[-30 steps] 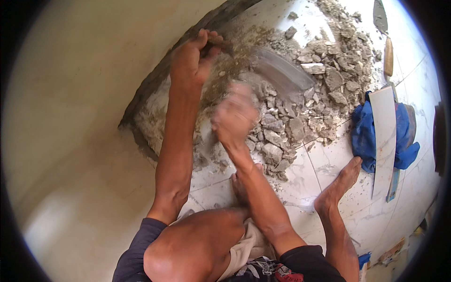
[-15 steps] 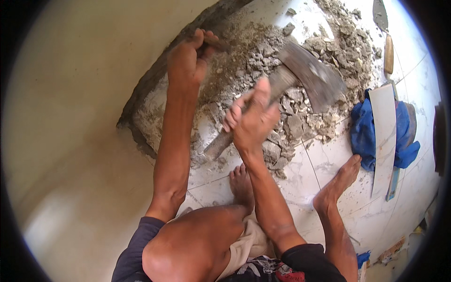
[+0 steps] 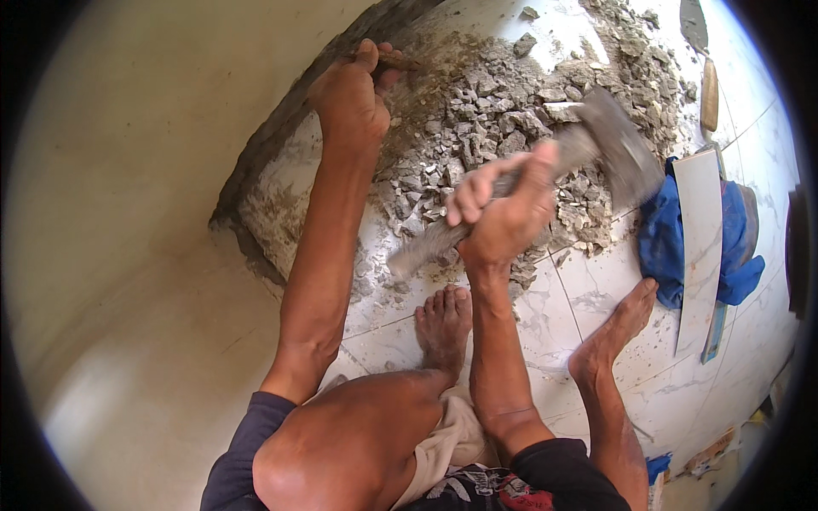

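My left hand (image 3: 351, 89) is closed around a dark, rusty chisel (image 3: 400, 62) at the base of the wall. Most of the chisel is hidden by my fingers and I cannot make out where its edge rests. My right hand (image 3: 509, 204) grips the wooden handle of a hammer (image 3: 626, 146), and its heavy metal head, smeared by motion, hangs over the rubble to the right, apart from the chisel. Broken grey mortar chunks (image 3: 490, 111) lie heaped between and beyond my hands. Along the wall foot runs a rough, chipped strip (image 3: 256, 175).
The smooth beige wall (image 3: 153, 170) rises at the left. My bare feet stand on white marbled floor tiles (image 3: 554, 332). To the right lie a trowel (image 3: 709, 94), a blue cloth (image 3: 661, 243) and a narrow tile strip (image 3: 699, 230) across it.
My right hand has swung the hammer to the right, away from the chisel. My left hand has shifted slightly up and to the right, still holding the chisel.
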`<state>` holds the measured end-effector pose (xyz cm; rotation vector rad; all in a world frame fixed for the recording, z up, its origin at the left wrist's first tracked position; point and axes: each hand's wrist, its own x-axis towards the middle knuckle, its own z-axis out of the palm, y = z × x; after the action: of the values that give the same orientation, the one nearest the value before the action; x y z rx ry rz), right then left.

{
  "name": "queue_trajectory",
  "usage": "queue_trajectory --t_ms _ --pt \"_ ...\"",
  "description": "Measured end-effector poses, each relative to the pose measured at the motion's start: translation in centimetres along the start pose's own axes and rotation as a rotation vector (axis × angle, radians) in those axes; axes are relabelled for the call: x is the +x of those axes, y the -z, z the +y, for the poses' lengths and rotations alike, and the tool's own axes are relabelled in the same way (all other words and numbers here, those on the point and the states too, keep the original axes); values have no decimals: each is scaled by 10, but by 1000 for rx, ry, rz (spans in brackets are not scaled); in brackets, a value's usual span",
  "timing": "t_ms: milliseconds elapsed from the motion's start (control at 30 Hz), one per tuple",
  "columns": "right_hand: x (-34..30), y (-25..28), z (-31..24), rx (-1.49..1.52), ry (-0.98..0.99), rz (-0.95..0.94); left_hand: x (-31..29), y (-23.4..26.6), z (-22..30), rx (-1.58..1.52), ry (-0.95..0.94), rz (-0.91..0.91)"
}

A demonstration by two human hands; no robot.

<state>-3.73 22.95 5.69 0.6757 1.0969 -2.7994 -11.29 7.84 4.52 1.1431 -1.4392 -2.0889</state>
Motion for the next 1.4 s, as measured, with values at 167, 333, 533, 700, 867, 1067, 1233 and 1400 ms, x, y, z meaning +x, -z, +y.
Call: queue_trajectory --t_ms 167,333,533,700,867,1067,1233,1400 --pt "7 -19 67 -510 329 -100 2 -7 -1 23 58 56" --pt "3 -7 22 -166 -232 -28 10 7 -1 21 20 52" --pt "7 -10 44 -443 -211 -70 5 -10 -3 29 37 22" --pt "10 0 21 -163 -130 -4 7 9 5 15 21 -9" --pt "11 8 69 -384 38 -132 32 32 -14 360 -137 -112" --pt "9 -8 13 -207 -40 -60 19 42 1 89 96 -57" --pt "-4 -4 9 -270 -217 -59 -9 34 10 106 168 -186" --pt "-18 -4 20 -408 -474 -136 -19 47 3 119 132 -213"
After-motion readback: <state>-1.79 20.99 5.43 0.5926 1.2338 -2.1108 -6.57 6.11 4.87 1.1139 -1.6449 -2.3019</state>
